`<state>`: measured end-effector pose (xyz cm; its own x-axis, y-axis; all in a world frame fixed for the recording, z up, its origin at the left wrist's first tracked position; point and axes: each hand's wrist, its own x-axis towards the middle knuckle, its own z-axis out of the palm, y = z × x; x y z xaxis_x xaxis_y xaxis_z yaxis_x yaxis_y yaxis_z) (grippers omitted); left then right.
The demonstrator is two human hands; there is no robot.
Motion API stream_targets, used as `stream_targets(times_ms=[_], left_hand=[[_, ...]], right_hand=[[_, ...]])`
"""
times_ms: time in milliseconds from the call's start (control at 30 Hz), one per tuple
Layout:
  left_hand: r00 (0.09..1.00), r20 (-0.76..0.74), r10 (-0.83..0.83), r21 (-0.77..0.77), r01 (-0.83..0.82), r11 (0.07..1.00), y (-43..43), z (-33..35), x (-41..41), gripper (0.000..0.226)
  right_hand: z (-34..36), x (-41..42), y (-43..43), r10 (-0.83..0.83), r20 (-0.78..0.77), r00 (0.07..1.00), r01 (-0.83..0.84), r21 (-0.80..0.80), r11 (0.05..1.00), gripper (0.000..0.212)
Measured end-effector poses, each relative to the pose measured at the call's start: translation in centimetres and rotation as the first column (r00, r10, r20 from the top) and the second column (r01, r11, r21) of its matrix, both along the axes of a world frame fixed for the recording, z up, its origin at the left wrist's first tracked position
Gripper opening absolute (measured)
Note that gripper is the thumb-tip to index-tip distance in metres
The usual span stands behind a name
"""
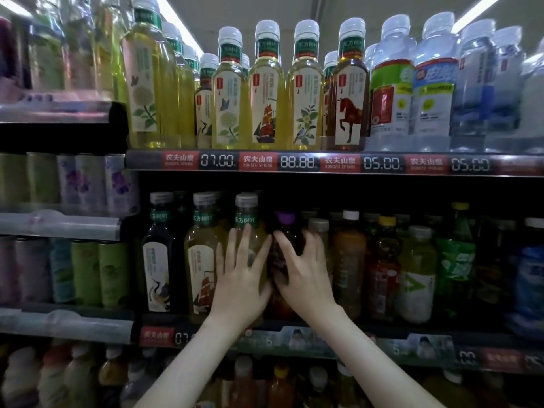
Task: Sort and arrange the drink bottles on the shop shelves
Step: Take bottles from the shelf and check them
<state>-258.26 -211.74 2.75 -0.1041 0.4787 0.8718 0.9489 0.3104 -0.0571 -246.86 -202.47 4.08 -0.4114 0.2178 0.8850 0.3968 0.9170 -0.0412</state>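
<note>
Reaching into the middle shelf [323, 338], both hands meet at two neighbouring bottles in the front row. The right hand [303, 272] is clamped on the dark bottle [284, 228], which has a purple cap: the thumb lies across its front and the fingers curl round its right side. The bottle stands upright, its base hidden behind the hands. The left hand [241, 278] lies flat, fingers straight and spread, against the front of the yellow bottle [246, 214] just left of the dark one; whether the two bottles touch cannot be told. Further left stand a ship-label bottle [203, 260] and a crane-label bottle [159, 260]. Just right of the dark bottle stands an orange bottle [348, 260]. On the top shelf [294, 161] a row of tea bottles [266, 92] stands beside water bottles [391, 92]. Cans [85, 272] fill the bay at left.
</note>
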Motion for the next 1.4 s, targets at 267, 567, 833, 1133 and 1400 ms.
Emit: stream_targets(times_ms=[267,567,833,1133,1400], left_hand=[[0.993,0.017,-0.119,0.056,0.118,0.991,0.0,-1.2,1.6,0.101],[0.915,0.076,-0.396,0.142,0.384,0.912,-0.1,-1.9,3.3,0.116],[0.580,0.442,-0.684,0.241,0.658,0.713,-0.7,-0.3,7.2,0.066],[0.403,0.590,-0.700,0.253,0.731,0.633,2.7,-0.3,17.8,0.056],[0.316,0.654,-0.687,0.084,0.873,0.480,7.3,0.9,32.0,0.056]], right_hand=[[-0.4,1.4,-1.1,0.406,-0.272,0.872,-0.482,-0.339,0.808,0.088],[-0.3,5.1,-2.3,0.440,-0.338,0.832,-0.554,-0.521,0.649,0.085],[1.6,10.2,-4.3,0.459,-0.331,0.825,-0.562,-0.387,0.731,0.091],[1.8,21.2,-2.2,0.231,-0.369,0.900,-0.434,-0.718,0.544,0.065],[0.0,36.8,1.2,-0.041,-0.398,0.916,-0.302,-0.755,0.582,0.049]])
